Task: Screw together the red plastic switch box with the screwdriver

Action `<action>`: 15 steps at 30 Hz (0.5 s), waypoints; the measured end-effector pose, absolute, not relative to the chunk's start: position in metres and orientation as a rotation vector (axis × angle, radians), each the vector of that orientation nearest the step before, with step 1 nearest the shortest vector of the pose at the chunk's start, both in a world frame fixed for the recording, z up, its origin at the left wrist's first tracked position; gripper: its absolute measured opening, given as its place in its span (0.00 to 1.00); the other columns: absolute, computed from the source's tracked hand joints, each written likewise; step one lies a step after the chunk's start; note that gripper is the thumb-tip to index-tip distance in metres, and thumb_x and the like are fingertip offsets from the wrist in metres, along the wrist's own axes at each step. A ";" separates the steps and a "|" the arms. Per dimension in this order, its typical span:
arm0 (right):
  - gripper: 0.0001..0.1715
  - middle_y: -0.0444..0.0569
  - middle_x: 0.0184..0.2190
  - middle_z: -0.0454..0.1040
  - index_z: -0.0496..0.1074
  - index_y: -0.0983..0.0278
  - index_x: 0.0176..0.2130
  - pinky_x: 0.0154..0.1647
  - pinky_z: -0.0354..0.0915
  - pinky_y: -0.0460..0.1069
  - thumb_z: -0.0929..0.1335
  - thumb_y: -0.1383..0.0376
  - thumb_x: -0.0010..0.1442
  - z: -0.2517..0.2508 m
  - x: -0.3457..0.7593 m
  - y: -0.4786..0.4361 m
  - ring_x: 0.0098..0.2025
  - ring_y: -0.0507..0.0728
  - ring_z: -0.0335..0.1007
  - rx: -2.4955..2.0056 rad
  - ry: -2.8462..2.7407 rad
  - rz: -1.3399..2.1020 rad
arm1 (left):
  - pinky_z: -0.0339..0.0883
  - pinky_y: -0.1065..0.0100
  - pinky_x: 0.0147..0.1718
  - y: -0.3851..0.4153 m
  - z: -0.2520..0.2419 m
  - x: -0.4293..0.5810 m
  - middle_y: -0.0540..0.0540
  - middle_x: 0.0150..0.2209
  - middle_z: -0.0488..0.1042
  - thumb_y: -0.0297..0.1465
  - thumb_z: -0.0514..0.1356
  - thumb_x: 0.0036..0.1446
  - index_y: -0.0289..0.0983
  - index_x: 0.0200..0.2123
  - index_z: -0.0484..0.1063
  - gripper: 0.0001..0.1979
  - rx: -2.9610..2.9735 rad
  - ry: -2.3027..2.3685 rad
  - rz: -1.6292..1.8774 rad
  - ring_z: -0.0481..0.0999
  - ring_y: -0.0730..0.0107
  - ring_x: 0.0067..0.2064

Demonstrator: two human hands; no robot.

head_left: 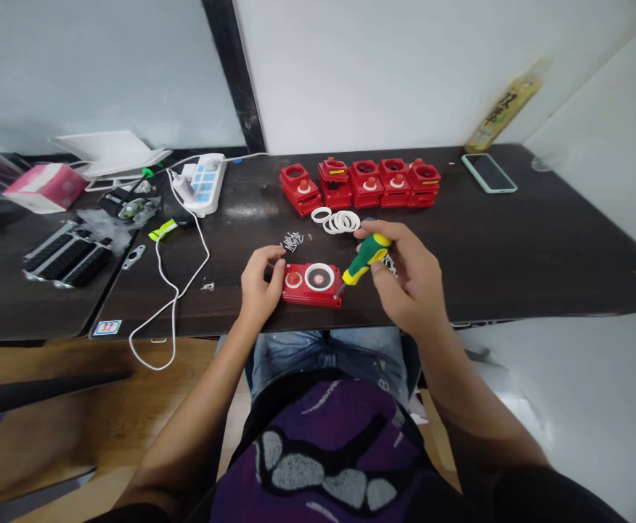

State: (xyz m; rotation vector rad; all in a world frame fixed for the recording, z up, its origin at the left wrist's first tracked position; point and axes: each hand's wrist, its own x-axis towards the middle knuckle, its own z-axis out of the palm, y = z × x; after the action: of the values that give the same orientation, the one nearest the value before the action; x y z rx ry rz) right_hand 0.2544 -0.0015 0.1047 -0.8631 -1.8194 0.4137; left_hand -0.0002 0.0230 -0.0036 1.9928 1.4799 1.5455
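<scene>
A red box (pixel 312 296) with a round red button and a white ring around a dark disc lies flat near the table's front edge. My left hand (pixel 261 285) grips its left end between thumb and fingers. In my right hand (pixel 410 280) is a green and yellow screwdriver (pixel 368 258), tilted, its tip at the box's front right corner. Behind the box lies a small pile of screws (pixel 292 241). Several white rings (pixel 343 221) lie farther back. More small pale pieces (pixel 388 264) are partly hidden behind my right hand.
Several red housings (pixel 367 184) stand in a row at the back. A phone (pixel 489 174) and a yellow packet (pixel 506 112) are at the right. On the left are a power strip (pixel 208 185), a white cable (pixel 175 290), black parts (pixel 70 254) and a pink box (pixel 46 187).
</scene>
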 end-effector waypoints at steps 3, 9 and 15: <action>0.23 0.52 0.53 0.79 0.74 0.55 0.60 0.58 0.75 0.63 0.68 0.67 0.66 0.106 0.253 -0.001 0.54 0.64 0.77 -0.896 -1.816 0.351 | 0.75 0.58 0.50 0.020 0.000 -0.001 0.39 0.54 0.80 0.38 0.57 0.73 0.38 0.54 0.74 0.14 2.057 1.344 1.420 0.80 0.58 0.54; 0.25 0.49 0.49 0.78 0.77 0.51 0.59 0.52 0.77 0.60 0.73 0.66 0.64 0.104 0.253 0.002 0.49 0.61 0.78 -0.887 -1.812 0.267 | 0.71 0.51 0.59 0.016 0.001 0.001 0.37 0.59 0.77 0.48 0.70 0.60 0.40 0.62 0.69 0.32 2.233 1.137 1.104 0.78 0.51 0.58; 0.26 0.51 0.55 0.77 0.73 0.53 0.63 0.57 0.75 0.62 0.67 0.67 0.68 0.101 0.253 -0.001 0.53 0.62 0.78 -0.802 -1.799 0.536 | 0.69 0.51 0.58 0.016 0.004 0.003 0.39 0.57 0.78 0.50 0.74 0.55 0.42 0.61 0.70 0.35 2.279 1.181 1.005 0.77 0.49 0.57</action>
State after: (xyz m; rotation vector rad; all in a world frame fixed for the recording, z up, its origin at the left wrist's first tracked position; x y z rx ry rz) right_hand 0.2527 -0.0014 0.1009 -0.8025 -1.7993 0.5361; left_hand 0.0028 0.0165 0.0044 2.2792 1.1811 1.0053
